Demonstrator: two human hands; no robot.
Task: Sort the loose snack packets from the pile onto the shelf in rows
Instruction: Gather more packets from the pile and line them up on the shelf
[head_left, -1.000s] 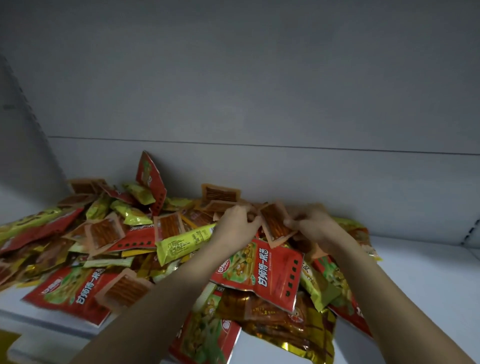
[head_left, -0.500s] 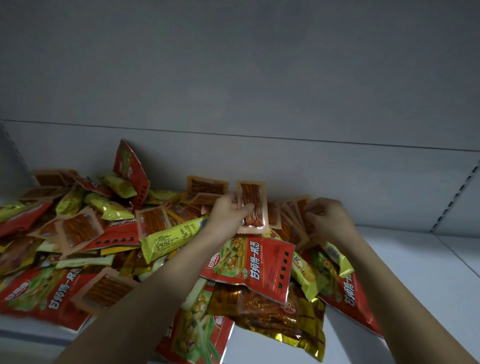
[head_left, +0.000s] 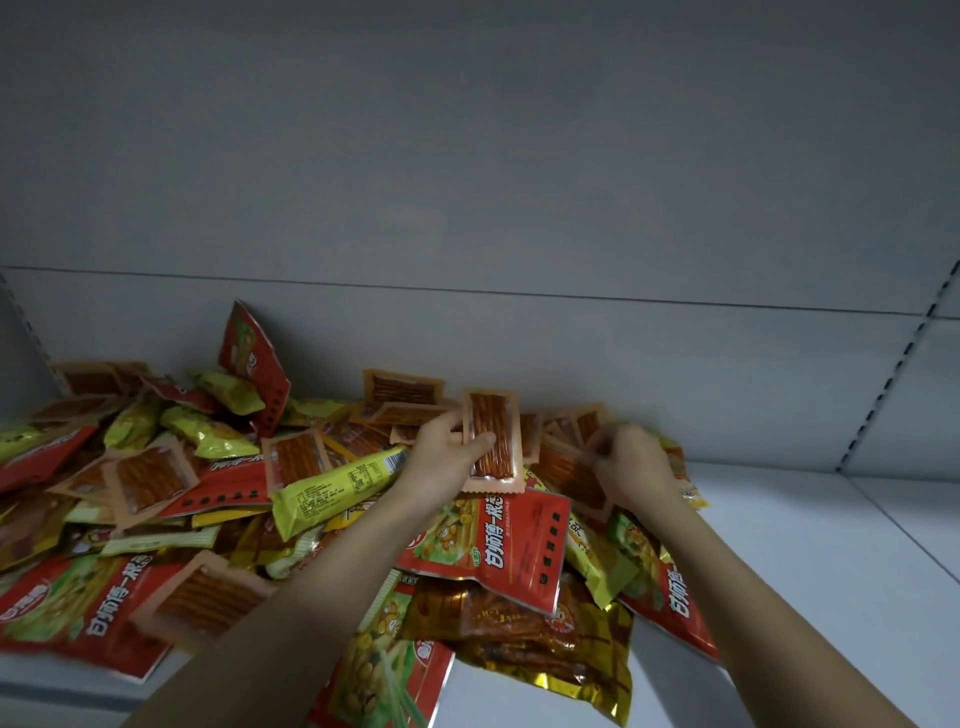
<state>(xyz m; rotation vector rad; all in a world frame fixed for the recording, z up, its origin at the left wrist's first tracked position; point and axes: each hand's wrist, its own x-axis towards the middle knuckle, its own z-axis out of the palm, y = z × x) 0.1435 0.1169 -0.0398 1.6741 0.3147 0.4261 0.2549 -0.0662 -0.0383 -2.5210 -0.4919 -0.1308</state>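
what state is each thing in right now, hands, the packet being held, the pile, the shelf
left hand: grips an orange packet, thumb across its front
orange packet: held upright above the pile
right hand: fingers curled down among orange packets, grip blurred
pile of snack packets: unsorted, heaped and overlapping
red packet: propped against the back wall
shelf: bare to the right of the pile

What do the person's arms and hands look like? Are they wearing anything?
Both arms are bare all the way to the bottom of the picture: no sleeves show. The left hand and the right hand wear no gloves, and I can see no watch, bracelet or ring. The right hand is a bit blurred.
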